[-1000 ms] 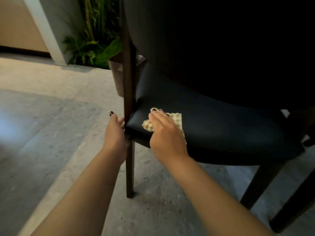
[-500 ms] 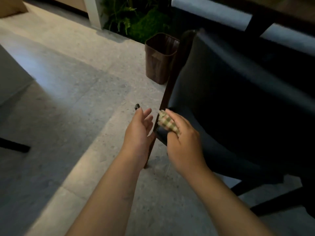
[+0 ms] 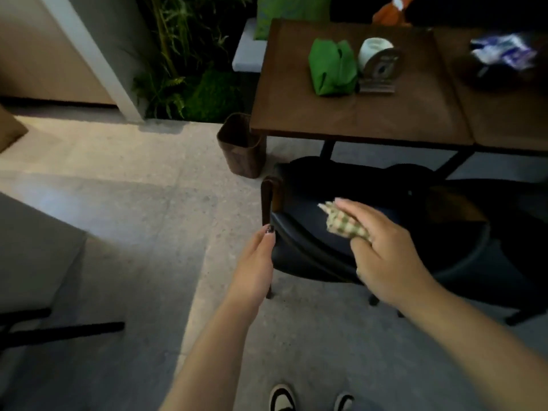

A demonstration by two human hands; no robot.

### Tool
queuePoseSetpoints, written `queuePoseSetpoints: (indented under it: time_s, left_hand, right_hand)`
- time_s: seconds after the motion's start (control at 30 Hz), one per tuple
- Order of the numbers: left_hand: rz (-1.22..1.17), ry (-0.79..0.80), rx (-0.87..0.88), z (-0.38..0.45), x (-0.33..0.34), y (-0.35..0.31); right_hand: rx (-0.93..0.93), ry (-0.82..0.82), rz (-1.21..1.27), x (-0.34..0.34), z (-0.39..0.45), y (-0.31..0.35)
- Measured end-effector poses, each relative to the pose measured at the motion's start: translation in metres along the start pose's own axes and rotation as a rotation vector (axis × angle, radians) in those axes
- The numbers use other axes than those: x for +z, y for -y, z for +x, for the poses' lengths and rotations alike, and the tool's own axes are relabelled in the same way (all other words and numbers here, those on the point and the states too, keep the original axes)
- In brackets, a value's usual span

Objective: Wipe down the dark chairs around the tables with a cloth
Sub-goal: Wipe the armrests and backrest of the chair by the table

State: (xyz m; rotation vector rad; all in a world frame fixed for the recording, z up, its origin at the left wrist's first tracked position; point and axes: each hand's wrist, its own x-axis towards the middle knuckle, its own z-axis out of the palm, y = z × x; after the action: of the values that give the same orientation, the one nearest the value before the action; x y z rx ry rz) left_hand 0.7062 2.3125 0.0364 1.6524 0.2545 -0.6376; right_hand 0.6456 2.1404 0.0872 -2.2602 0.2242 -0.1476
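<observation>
Head view looks down on a dark chair pushed partly under a brown wooden worktop. The right hand hovers over the chair's seat with a checked green-and-cream cloth bunched under its palm; the thumb curls beneath the cloth and the fingers lie long over it, so the cloth is held rather than spread flat. Whether the cloth touches the seat is hard to tell in the dim light. The left hand reaches beside the chair's wooden back post, fingers straight and close together, their tips just by the post at the seat's edge and holding nothing. On the worktop stand a green folded bag and, just beside it, a white roll in a holder. A brown bin sits on the pale stone floor next to the worktop's corner, with green plants behind it. Two shoes show at the bottom edge.
</observation>
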Motion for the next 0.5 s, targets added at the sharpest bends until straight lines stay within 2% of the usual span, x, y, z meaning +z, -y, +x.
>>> queuePoseSetpoints:
  time_s: [0.13, 0.2, 0.27, 0.33, 0.4, 0.5]
  left_hand:
    - [0.376, 0.060, 0.192, 0.009, 0.034, -0.023]
    - [0.586, 0.091, 0.250, 0.030, 0.054, -0.027]
    - [0.910, 0.102, 0.289, 0.060, 0.072, -0.027]
    - [1.224, 0.143, 0.255, 0.097, 0.091, -0.023]
    - [1.459, 0.257, 0.183, 0.129, 0.111, -0.013]
    - [1.563, 0.500, 0.022, 0.165, 0.139, 0.006]
  right_hand:
    - [0.060, 0.069, -0.167, -0.049, 0.028, -0.030]
    - [0.123, 0.165, -0.264, -0.062, 0.044, -0.057]
    - [0.223, 0.322, -0.358, -0.066, 0.066, -0.089]
    - [0.302, 0.505, -0.448, -0.062, 0.091, -0.123]
    - [0.361, 0.634, -0.504, -0.053, 0.115, -0.156]
    - [0.384, 0.794, -0.579, -0.033, 0.138, -0.199]
